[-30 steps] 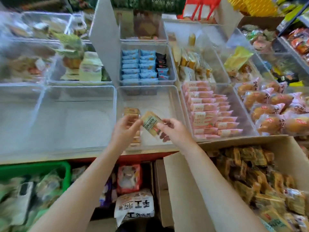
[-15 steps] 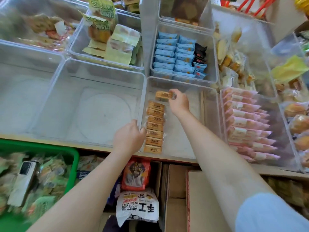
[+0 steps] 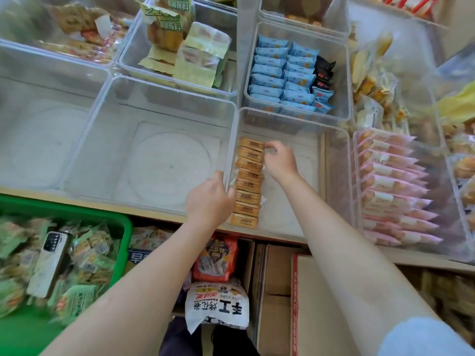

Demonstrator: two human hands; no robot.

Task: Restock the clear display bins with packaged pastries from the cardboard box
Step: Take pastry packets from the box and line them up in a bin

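Observation:
A row of several orange-brown packaged pastries [image 3: 248, 181] lies along the left wall of a clear display bin [image 3: 295, 201] at the middle of the shelf. My right hand [image 3: 281, 161] is inside the bin, its fingertips pinching the right end of the top pastry [image 3: 250, 144] at the far end of the row. My left hand [image 3: 208, 199] sits at the bin's front left, fingers curled over its left wall beside the row. The cardboard box [image 3: 304, 291] shows only its flap at the lower right; blurred pastries [image 3: 452, 294] lie in it.
Two large clear bins [image 3: 154, 150] stand to the left. Behind are blue packets [image 3: 280, 73]; to the right, pink packets [image 3: 390, 186]. A green basket [image 3: 120, 224] holding snacks and a phone [image 3: 48, 263] sits lower left. Bags [image 3: 217, 304] and cartons fill the space under the shelf.
My right hand carried one pastry from in front of the shelf into the bin and set it at the far end of the row. My left hand moved onto the bin's left wall. The camera leaned forward.

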